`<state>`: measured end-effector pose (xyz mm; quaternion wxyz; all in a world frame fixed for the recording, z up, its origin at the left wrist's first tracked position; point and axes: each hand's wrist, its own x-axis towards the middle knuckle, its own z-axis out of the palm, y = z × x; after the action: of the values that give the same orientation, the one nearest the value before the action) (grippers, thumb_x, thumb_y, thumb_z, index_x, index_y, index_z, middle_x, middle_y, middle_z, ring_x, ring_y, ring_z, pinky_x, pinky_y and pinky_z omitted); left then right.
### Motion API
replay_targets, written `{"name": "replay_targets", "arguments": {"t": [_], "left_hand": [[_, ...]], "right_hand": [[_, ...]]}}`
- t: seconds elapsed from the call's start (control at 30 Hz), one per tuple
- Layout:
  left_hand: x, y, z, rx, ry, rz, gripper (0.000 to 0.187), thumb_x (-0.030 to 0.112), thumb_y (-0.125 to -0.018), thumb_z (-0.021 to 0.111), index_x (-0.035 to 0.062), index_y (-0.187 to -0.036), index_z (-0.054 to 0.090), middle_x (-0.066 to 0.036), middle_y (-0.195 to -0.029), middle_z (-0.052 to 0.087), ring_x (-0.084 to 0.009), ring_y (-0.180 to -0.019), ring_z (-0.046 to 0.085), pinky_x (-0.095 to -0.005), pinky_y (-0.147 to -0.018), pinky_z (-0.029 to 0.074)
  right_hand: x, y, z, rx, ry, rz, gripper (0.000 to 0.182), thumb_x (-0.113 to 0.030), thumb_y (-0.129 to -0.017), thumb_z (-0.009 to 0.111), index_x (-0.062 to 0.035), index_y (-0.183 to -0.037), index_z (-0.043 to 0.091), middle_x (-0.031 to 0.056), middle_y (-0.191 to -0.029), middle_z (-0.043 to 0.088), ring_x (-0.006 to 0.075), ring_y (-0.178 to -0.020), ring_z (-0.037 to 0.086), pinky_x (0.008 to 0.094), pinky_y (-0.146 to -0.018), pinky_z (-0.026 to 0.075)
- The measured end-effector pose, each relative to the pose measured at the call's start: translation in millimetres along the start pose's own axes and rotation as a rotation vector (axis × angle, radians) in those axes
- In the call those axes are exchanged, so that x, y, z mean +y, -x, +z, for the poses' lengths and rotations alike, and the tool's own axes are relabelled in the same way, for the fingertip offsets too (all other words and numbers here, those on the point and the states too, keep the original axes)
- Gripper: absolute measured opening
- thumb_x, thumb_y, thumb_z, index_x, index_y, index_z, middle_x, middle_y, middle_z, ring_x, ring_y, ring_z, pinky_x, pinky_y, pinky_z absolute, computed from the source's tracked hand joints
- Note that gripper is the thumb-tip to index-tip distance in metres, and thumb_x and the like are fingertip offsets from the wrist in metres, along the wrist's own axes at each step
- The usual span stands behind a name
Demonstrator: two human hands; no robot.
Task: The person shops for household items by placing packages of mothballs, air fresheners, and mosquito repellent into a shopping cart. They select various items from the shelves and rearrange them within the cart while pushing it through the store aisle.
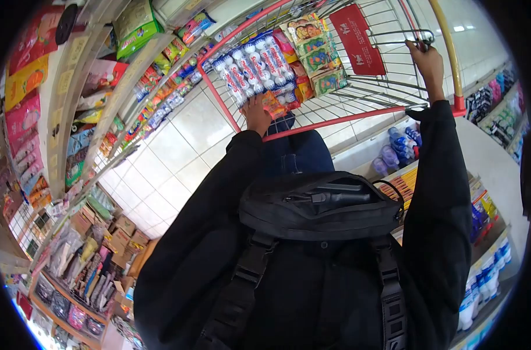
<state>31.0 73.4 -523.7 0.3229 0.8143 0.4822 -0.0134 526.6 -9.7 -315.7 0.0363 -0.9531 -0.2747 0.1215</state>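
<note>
Head view, and from where I stand I see a shopper in black sleeves (pixel 440 175) with both hands at a shopping cart (pixel 347 121) in a store aisle. The left hand (pixel 257 115) reaches across the cart's red rim, its fingers against the near end of a bundle of white-and-blue packs (pixel 257 64) with red lettering and round white ends. Just beside those fingers lies an orange packet (pixel 274 105); whether the hand is gripping anything there, I cannot tell. The right hand (pixel 427 65) is up at the far right of the basket, fingers curled round the end of a metal bar (pixel 394 33), close to the yellow handle (pixel 449 46).

The bundle sits inside the cart, toward its left end, and next to it lie green-and-yellow packets (pixel 321 55). A red plate (pixel 357 39) is fixed to the wires, to the right of those packets. A black bag (pixel 318 204) is strapped across the shopper's front, above blue jeans (pixel 297 153). Bright snack bags (pixel 137 32) fill the shelves on the left, over white floor tiles (pixel 178 137), with cardboard boxes (pixel 122 233) farther down. Purple bottles (pixel 385 160) stand to the right, below the cart's rim.
</note>
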Motion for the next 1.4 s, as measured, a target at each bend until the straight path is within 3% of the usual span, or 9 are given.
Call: {"name": "replay_targets", "arguments": {"t": [0.17, 0.47, 0.57, 0.67, 0.77, 1.1, 1.23, 1.27, 1.4], "left_hand": [[-0.6, 6.5, -10.9, -0.070, 0.088, 0.076, 0.059, 0.007, -0.074, 0.063, 0.0052, -0.130, 0.047, -0.018, -0.124, 0.049, -0.0389, -0.119, 0.043, -0.0484, -0.104, 0.032], [-32.2, -6.2, 36.7, -0.096, 0.075, 0.044, 0.074, 0.017, -0.074, 0.068, 0.0080, -0.141, 0.038, -0.019, -0.136, 0.040, -0.0387, -0.129, 0.035, -0.0491, -0.110, 0.024], [-18.6, -7.0, 21.0, -0.138, 0.035, 0.023, 0.078, 0.018, -0.073, 0.069, 0.0098, -0.143, 0.036, -0.019, -0.135, 0.040, -0.0409, -0.130, 0.035, -0.0499, -0.109, 0.028], [-7.1, -0.1, 1.6, -0.149, 0.093, -0.012, 0.078, 0.017, -0.072, 0.069, 0.0108, -0.143, 0.037, -0.019, -0.134, 0.040, -0.0424, -0.127, 0.039, -0.0486, -0.106, 0.036], [-13.0, -5.6, -6.9, -0.209, 0.242, 0.020, 0.073, 0.015, -0.071, 0.070, 0.0113, -0.139, 0.044, -0.022, -0.132, 0.041, -0.0435, -0.123, 0.041, -0.0511, -0.103, 0.037], [-20.1, -10.1, -1.5, -0.221, 0.054, 0.069, 0.077, 0.003, -0.067, 0.068, 0.0137, -0.139, 0.043, -0.021, -0.133, 0.041, -0.0440, -0.120, 0.044, -0.0482, -0.101, 0.040], [-19.1, -4.9, 13.1, -0.326, -0.149, 0.011, 0.097, 0.015, -0.065, 0.072, 0.0130, -0.148, 0.023, -0.022, -0.142, 0.029, -0.0450, -0.135, 0.027, -0.0554, -0.113, 0.021], [-16.8, -6.5, 20.4, -0.365, -0.187, -0.041, 0.105, 0.027, -0.067, 0.074, 0.0139, -0.151, 0.014, -0.021, -0.147, 0.021, -0.0435, -0.139, 0.020, -0.0580, -0.115, 0.010], [-6.6, -10.3, 23.5, -0.397, -0.241, -0.116, 0.104, 0.032, -0.070, 0.073, 0.0125, -0.152, 0.012, -0.023, -0.148, 0.022, -0.0440, -0.139, 0.020, -0.0573, -0.115, 0.011]], "right_hand": [[4.1, -4.2, 1.1, -0.015, 0.027, 0.022, 0.068, -0.063, -0.075, 0.065, 0.0028, -0.090, 0.070, 0.0282, -0.085, 0.068, 0.0433, -0.089, 0.066, 0.0475, -0.078, 0.051], [0.1, -4.9, 2.2, 0.013, 0.047, 0.027, 0.069, -0.065, -0.074, 0.064, 0.0025, -0.090, 0.070, 0.0281, -0.085, 0.068, 0.0428, -0.090, 0.066, 0.0471, -0.080, 0.050], [3.1, -6.8, 3.2, -0.008, 0.048, 0.021, 0.070, -0.065, -0.074, 0.064, 0.0024, -0.092, 0.070, 0.0281, -0.087, 0.068, 0.0426, -0.091, 0.066, 0.0464, -0.081, 0.050], [-2.0, -3.7, 2.3, 0.011, 0.061, 0.029, 0.069, -0.064, -0.074, 0.063, 0.0021, -0.093, 0.071, 0.0276, -0.087, 0.068, 0.0421, -0.091, 0.066, 0.0458, -0.081, 0.051], [0.1, -3.9, 0.7, 0.010, 0.070, 0.016, 0.069, -0.063, -0.074, 0.064, 0.0027, -0.093, 0.070, 0.0276, -0.086, 0.068, 0.0423, -0.090, 0.066, 0.0458, -0.080, 0.051], [-2.5, -2.0, 0.4, 0.025, 0.034, 0.017, 0.066, -0.061, -0.074, 0.066, 0.0038, -0.087, 0.069, 0.0291, -0.086, 0.067, 0.0440, -0.090, 0.065, 0.0468, -0.080, 0.051], [-2.2, -2.0, 1.0, 0.041, 0.030, 0.020, 0.063, -0.060, -0.073, 0.068, 0.0023, -0.084, 0.069, 0.0262, -0.083, 0.068, 0.0428, -0.087, 0.066, 0.0480, -0.078, 0.051], [-2.3, -2.1, 1.9, 0.050, 0.023, 0.025, 0.062, -0.059, -0.073, 0.069, 0.0016, -0.084, 0.069, 0.0255, -0.083, 0.068, 0.0420, -0.087, 0.066, 0.0476, -0.077, 0.051], [-9.3, 0.3, -1.8, 0.040, 0.031, 0.024, 0.061, -0.058, -0.074, 0.068, 0.0022, -0.086, 0.069, 0.0263, -0.085, 0.068, 0.0416, -0.087, 0.067, 0.0473, -0.079, 0.051]]}}
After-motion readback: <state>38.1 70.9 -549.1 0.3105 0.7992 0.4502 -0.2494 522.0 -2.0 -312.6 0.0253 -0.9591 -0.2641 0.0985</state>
